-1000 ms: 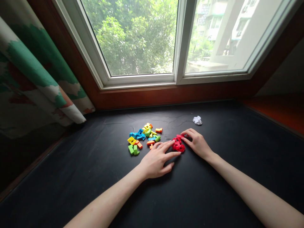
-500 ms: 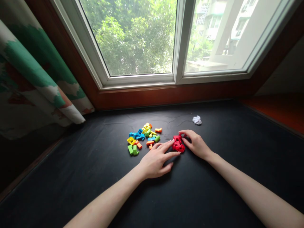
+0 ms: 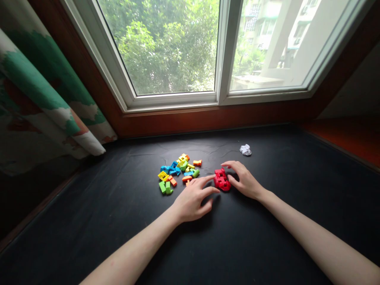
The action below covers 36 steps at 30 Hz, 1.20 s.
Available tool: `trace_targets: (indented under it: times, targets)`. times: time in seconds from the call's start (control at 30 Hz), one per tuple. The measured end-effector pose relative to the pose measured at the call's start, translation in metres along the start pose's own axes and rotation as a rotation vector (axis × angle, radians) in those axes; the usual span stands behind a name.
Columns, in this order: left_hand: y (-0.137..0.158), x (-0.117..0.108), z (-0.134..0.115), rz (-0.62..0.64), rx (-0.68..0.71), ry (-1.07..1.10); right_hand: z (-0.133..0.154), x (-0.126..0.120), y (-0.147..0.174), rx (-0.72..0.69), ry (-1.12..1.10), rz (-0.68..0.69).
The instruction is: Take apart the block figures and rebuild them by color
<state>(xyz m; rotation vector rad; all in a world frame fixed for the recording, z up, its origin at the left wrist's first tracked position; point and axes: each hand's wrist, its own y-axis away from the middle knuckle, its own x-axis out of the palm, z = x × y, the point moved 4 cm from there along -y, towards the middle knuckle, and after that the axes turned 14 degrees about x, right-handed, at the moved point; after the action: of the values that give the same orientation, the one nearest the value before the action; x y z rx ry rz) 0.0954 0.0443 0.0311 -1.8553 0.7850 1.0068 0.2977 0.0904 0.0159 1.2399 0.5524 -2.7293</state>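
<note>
Several red plastic toy pieces (image 3: 222, 180) lie grouped together on the black tabletop, between my two hands. My left hand (image 3: 194, 200) is on their left with its fingers spread; the index fingertip is at the left edge of the group, and whether it touches cannot be made out. On the other side, my right hand (image 3: 245, 180) curves with thumb and fingers apart, close to the right edge of the red pieces and holding nothing. A loose pile of blue, yellow, green and orange toy pieces (image 3: 174, 171) lies left of the red ones, just beyond my left hand.
A crumpled white wad (image 3: 245, 150) rests on the black tabletop (image 3: 237, 245) beyond my right hand. At the back stands a window with a white frame (image 3: 178, 101) above a brown wooden sill. A patterned curtain (image 3: 59, 99) hangs at the left.
My left hand has drawn back slightly to the left, its fingers lifting off the red pieces. My right hand's fingers have opened a little away from them.
</note>
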Motion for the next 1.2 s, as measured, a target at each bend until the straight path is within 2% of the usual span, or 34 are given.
trace_targets:
  times: [0.17,0.5,0.83,1.2]
  targets:
    - [0.002,-0.002,0.003,-0.107,-0.024,0.012,0.003,-0.003,0.002,-0.052,-0.017,0.102]
    - [0.002,-0.004,0.005,-0.122,-0.057,-0.007,-0.004,-0.009,0.004,-0.005,-0.035,0.206]
    - [0.002,-0.005,0.005,-0.125,-0.057,-0.002,0.030,-0.009,-0.006,-0.108,0.208,0.292]
    - [0.002,-0.003,0.006,-0.131,-0.049,0.002,0.031,-0.012,-0.012,-0.092,0.295,0.397]
